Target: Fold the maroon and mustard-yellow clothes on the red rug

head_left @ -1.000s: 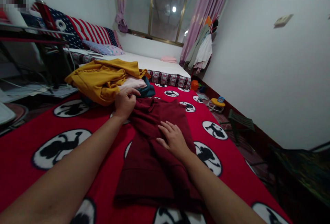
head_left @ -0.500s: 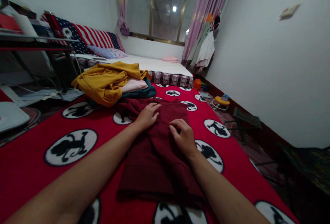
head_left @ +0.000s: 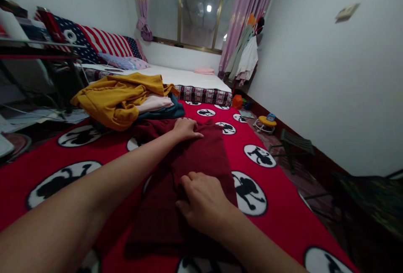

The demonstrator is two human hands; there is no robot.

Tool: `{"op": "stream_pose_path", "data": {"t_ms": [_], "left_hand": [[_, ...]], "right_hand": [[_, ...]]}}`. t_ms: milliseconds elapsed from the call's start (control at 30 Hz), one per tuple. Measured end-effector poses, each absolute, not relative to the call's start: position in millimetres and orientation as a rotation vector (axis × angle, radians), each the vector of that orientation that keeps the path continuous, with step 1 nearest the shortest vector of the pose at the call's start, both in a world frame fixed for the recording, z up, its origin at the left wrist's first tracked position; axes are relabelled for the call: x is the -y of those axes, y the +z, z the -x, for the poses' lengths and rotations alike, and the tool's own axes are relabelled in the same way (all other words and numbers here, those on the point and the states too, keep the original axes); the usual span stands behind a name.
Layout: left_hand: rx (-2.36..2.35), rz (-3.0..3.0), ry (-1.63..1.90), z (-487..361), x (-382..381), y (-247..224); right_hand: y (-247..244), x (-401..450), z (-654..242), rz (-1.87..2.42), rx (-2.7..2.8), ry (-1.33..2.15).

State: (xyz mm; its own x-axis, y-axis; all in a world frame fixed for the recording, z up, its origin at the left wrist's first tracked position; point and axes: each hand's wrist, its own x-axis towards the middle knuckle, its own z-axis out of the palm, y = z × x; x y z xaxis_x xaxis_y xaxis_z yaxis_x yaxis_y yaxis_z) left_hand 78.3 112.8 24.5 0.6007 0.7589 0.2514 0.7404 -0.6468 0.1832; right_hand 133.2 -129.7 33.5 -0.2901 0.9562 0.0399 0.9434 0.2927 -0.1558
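Note:
A dark maroon garment [head_left: 201,155] lies spread on the red blanket [head_left: 283,222] with black-and-white round figures. My left hand [head_left: 186,130] rests on the garment's far part, its thumb pointing right and its other fingers mostly hidden from view. Nearer to me, my right hand [head_left: 201,199] is curled over the middle of the garment, fingers bent; whether cloth is pinched in them is hard to make out. Beyond my left forearm sits a heap of clothes: a mustard yellow garment [head_left: 119,99] on top, a pale pink one [head_left: 155,103] and a teal one [head_left: 173,109] beneath.
A bed [head_left: 176,75] with a white sheet stands under the window. Papers and a dark table [head_left: 37,55] are at the left. To the right are a yellow stool [head_left: 267,122], a folding stool [head_left: 296,142] and a camouflage-patterned chair [head_left: 374,201].
My right hand has moved nearer to me and left over the garment. My left hand's fingers have drawn in from a spread pose. The view has shifted slightly.

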Motion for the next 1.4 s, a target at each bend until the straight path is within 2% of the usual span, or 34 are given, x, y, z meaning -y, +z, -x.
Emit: {"op": "stream_pose_path", "data": {"t_ms": [200,400,567,733,833,967,1067,1267,1400], "left_hand": [[-1.299,-2.513,0.392,-116,-140,41],[-0.619,-2.211,1.025,-180,-141,42],[-0.509,-2.308,0.867,-211,-118,19],[-0.439,-2.585,0.806,-173,-88,9],[-0.316,-2.593,0.854,-128,-67,13],[-0.260,-2.515,0.724,-67,-34,15],[-0.190,-2.533,0.624,-32,-7,11],[-0.090,-2.609,0.584,-9,26,-1],[-0.082,-2.585,0.629,-18,31,-3]], "right_hand": [[45,137,-137,1.797,2.532,0.189],[71,144,-148,2.015,2.572,0.203],[84,146,-156,2.233,2.456,0.237],[73,129,-188,2.253,2.203,0.154],[60,108,-220,2.290,1.985,-0.011],[46,88,-245,2.383,1.747,-0.098],[46,90,-240,2.236,1.821,0.110],[64,114,-217,1.795,2.077,0.900],[57,107,-219,1.663,1.967,1.046]]}}
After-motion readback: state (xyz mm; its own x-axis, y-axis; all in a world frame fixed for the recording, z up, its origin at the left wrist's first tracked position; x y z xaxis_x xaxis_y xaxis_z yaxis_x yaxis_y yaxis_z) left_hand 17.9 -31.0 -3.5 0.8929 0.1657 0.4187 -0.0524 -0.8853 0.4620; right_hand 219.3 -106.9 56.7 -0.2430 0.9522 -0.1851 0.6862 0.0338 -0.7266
